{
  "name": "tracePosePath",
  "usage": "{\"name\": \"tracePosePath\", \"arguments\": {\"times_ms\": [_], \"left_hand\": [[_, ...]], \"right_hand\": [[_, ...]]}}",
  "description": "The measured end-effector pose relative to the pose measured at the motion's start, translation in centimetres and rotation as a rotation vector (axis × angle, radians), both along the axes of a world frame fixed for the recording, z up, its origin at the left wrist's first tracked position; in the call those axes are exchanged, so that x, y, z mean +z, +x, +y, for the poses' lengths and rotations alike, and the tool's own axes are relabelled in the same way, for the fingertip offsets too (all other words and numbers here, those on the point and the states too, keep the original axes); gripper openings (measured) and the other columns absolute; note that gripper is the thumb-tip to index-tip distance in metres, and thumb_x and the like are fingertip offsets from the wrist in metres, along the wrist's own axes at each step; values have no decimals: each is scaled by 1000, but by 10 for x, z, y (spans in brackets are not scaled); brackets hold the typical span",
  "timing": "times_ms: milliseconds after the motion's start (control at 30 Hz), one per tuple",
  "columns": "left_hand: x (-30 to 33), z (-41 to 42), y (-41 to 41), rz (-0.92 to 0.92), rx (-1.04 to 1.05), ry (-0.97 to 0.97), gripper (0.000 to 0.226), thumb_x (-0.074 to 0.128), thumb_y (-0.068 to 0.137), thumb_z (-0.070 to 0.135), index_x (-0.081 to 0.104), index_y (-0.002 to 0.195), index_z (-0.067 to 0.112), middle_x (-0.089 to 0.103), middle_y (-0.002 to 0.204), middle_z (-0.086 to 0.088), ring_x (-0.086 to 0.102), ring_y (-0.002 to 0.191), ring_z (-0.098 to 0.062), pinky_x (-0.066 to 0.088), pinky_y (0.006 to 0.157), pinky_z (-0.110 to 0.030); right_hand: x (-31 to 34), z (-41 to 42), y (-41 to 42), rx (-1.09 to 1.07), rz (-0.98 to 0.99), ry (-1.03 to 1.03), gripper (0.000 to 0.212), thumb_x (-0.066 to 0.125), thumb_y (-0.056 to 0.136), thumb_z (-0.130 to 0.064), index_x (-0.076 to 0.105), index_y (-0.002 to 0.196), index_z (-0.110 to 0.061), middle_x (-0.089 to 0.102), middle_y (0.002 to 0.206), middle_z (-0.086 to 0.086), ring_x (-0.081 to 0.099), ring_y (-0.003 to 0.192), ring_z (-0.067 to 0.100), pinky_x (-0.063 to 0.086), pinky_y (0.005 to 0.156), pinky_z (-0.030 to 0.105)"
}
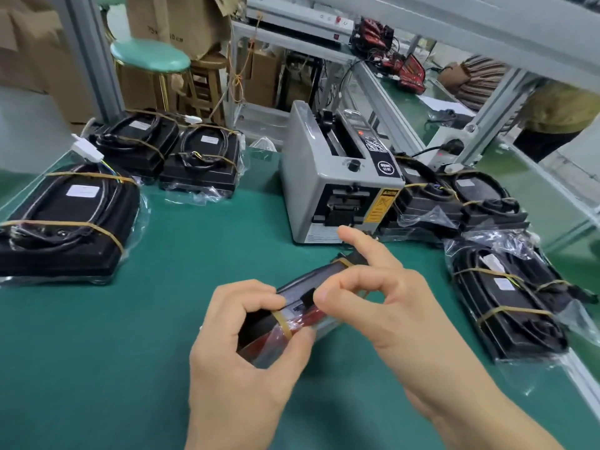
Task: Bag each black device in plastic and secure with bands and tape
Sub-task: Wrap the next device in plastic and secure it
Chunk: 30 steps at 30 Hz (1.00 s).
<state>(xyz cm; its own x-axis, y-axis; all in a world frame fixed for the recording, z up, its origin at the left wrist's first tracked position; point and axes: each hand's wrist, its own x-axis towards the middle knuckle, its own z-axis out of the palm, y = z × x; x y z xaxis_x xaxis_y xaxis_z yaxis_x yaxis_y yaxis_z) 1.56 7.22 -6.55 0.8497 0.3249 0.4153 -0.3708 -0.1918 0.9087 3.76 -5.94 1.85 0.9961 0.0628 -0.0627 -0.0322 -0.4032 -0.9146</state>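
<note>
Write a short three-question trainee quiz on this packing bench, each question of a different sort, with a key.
1. True or false: the grey tape dispenser machine stands on the green bench mat beyond the two hands.
2. Multiple choice: what do the left hand and right hand grip together? A. a roll of tape B. a black device in a clear plastic bag C. a cardboard box
3. Fill in: the tan rubber ___ is wrapped round the held device near the left thumb.

Key: 1 true. 2 B. 3 band.
</note>
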Motion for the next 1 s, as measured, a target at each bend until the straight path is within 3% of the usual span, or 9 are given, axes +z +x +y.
{"name": "tracePosePath", "arguments": {"times_ms": [133,200,300,400,567,733,900,1000], "left_hand": [[3,-11,-8,-26,40,9,26,72,64,34,61,86,26,59,99,4,61,95,-16,45,77,-12],[4,-14,-10,-29,52,13,26,71,64,32,60,86,23,59,97,3,60,93,-15,45,75,-12],[4,-13,-10,-28,62,17,26,71,64,30,59,86,23,58,96,5,60,92,-17,47,75,-18],[3,-13,-10,3,72,-8,30,72,63,33,55,88,28,58,96,4,61,91,-20,51,73,-28],[3,-14,-11,48,75,-41,35,73,62,37,51,88,34,60,100,3,62,93,-21,53,72,-31],[3,-14,-10,47,85,-32,35,73,62,37,49,87,34,59,99,3,61,92,-20,52,72,-25],[3,-15,-10,31,98,-14,34,73,62,34,49,86,33,58,99,6,61,95,-21,55,72,-37],[3,-15,-11,21,98,11,33,72,62,35,48,85,33,58,98,6,60,96,-20,53,72,-34]], "right_hand": [[-3,4,-7,-22,-10,-31,10,76,74,-28,75,65,-29,38,139,-36,18,136,-18,17,116,40],[-2,5,-7,-12,10,-59,7,76,72,-30,75,65,-30,36,137,-41,17,137,-17,15,117,40],[-4,3,-5,18,27,-76,11,74,74,-24,75,64,-29,37,137,-40,14,136,-18,12,114,28],[-2,3,-4,40,46,-92,7,71,69,-26,75,63,-29,39,137,-38,9,133,-24,13,99,11],[3,2,-1,70,91,-54,5,71,64,-27,75,61,-28,42,131,-39,10,127,-30,15,95,7],[2,2,1,79,84,-90,6,71,65,-27,75,60,-28,42,129,-39,10,129,-27,13,92,4],[0,0,4,80,72,-154,8,71,67,-26,75,60,-29,45,128,-37,11,126,-28,10,85,-9],[0,0,5,86,83,-156,9,71,68,-25,75,61,-28,47,125,-37,12,125,-30,11,83,-10]]}}
